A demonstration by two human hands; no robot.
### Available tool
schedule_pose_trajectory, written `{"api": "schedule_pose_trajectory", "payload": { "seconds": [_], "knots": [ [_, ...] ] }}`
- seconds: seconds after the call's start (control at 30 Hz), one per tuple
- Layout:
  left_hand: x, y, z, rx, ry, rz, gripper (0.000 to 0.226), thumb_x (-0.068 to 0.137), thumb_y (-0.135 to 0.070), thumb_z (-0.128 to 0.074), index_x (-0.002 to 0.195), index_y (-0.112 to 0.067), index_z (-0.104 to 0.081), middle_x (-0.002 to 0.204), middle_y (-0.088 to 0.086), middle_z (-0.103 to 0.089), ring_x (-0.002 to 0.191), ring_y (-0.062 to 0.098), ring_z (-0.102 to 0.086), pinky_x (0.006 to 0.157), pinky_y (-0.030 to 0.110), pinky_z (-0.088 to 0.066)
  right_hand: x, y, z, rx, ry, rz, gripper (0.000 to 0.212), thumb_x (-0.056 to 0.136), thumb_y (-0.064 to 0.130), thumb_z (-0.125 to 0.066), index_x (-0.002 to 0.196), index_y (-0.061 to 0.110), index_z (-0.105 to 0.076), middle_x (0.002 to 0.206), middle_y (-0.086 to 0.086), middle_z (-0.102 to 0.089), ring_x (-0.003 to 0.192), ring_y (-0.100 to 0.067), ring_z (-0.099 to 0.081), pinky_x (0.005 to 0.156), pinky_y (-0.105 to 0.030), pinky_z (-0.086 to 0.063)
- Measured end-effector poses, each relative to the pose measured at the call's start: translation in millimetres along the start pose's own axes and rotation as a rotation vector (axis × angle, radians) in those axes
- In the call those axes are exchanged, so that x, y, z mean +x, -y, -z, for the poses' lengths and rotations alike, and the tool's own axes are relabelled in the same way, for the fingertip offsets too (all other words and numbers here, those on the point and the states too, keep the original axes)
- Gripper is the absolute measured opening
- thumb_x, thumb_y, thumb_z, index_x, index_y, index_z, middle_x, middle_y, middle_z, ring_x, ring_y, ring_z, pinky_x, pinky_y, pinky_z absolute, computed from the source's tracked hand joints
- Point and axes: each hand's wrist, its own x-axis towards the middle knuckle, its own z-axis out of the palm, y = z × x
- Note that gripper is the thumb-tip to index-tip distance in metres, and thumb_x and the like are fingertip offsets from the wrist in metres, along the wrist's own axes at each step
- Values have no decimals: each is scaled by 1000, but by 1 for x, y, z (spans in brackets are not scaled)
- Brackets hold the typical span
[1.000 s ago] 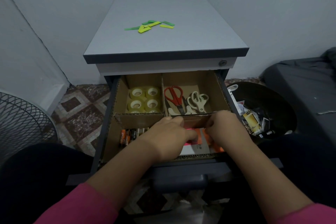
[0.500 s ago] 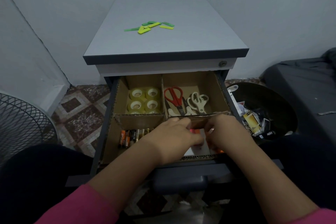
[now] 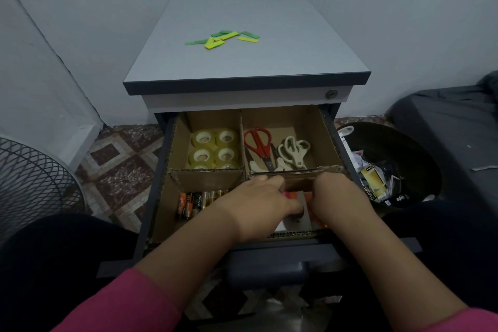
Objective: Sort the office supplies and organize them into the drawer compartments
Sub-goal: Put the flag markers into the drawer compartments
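Both hands in the drawer's lower-right compartment

Left hand [image 3: 260, 203] and right hand [image 3: 338, 197] meet over orange notes [image 3: 299, 195]; their grips cannot be told.

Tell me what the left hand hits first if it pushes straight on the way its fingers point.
Probably the cardboard divider right ahead of the left hand, with the scissors behind it. Depth is unclear; the fingertips may already touch it.

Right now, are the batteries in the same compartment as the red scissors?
No. The batteries lie in the front-left compartment, while the red scissors sit in the back-right one beside the beige scissors.
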Motion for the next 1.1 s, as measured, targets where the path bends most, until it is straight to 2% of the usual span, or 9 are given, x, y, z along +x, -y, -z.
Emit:
{"api": "schedule_pose_trajectory", "payload": {
  "seconds": [0.13, 0.3, 0.37, 0.43, 0.6, 0.73, 0.9, 1.0, 1.1],
  "knots": [
    [0, 0, 1, -2, 9, 6, 52, 90, -3, -40, 131, -36, -45, 108, 2, -35, 100, 25, -39, 79, 30, -28, 0, 2, 0, 0, -11, -9, 12, 92, 13, -50, 85, 11, -60, 66, 2, -42, 80, -23, -59, 63, -29, -41],
    [0, -1, -1, -5, 3, 9, 52, 91, -4, -40, 131, -37, -45, 114, 4, -38, 102, 25, -39, 80, 29, -29, 2, 1, -2, 27, -17, -33, 22, 90, 12, -52, 68, 15, -50, 64, 2, -44, 75, -22, -57, 63, -29, -44],
    [-1, 0, 0, -4, -1, 7, 52, 91, -3, -40, 131, -36, -45, 113, 4, -39, 101, 25, -39, 80, 29, -29, 3, -1, -3, 37, -51, -31, 13, 90, 14, -52, 79, 12, -59, 66, 2, -44, 73, -22, -53, 64, -28, -42],
    [-1, 0, 0, -3, 0, 6, 52, 90, -3, -40, 130, -36, -46, 110, 2, -37, 98, 23, -38, 79, 30, -29, 3, -3, 0, 70, -77, -22, 14, 90, 18, -51, 87, 11, -63, 73, -1, -52, 76, -24, -57, 64, -28, -42],
    [-1, 1, 0, -1, -4, 7, 53, 90, -2, -41, 130, -36, -45, 109, 2, -37, 94, 22, -37, 79, 30, -30, 7, -4, 7, 275, 57, -57, 18, 84, 16, -53, 67, 16, -57, 72, -5, -59, 72, -23, -58, 56, -25, -42],
    [0, 0, -1, 2, 7, 21, 55, 90, -2, -41, 132, -36, -44, 114, 4, -38, 92, 21, -34, 79, 29, -29, 7, 1, 3, 255, 98, -62, 16, 82, 14, -54, 88, 12, -69, 88, -8, -64, 77, -24, -58, 63, -25, -41],
    [0, 0, -1, 10, 2, 28, 53, 90, -3, -41, 131, -36, -44, 115, 4, -39, 100, 25, -40, 80, 29, -29, 9, 1, 1, 240, 82, -68, 20, 83, 14, -53, 97, 10, -67, 88, -7, -61, 78, -24, -56, 65, -26, -42],
    [-1, -1, -1, 13, -6, 27, 52, 91, -4, -40, 132, -36, -44, 115, 4, -39, 101, 25, -41, 80, 28, -28, 9, -1, 1, 226, 77, -68, 21, 84, 15, -53, 100, 11, -66, 84, -5, -58, 77, -22, -54, 65, -26, -42],
    [-1, -1, 0, 12, -2, 27, 51, 91, -4, -40, 132, -36, -44, 117, 5, -39, 98, 24, -39, 79, 29, -28, 9, -3, -1, 206, 52, -61, 15, 84, 18, -56, 92, 10, -66, 78, -5, -58, 75, -24, -57, 62, -25, -42]
  ]
}}
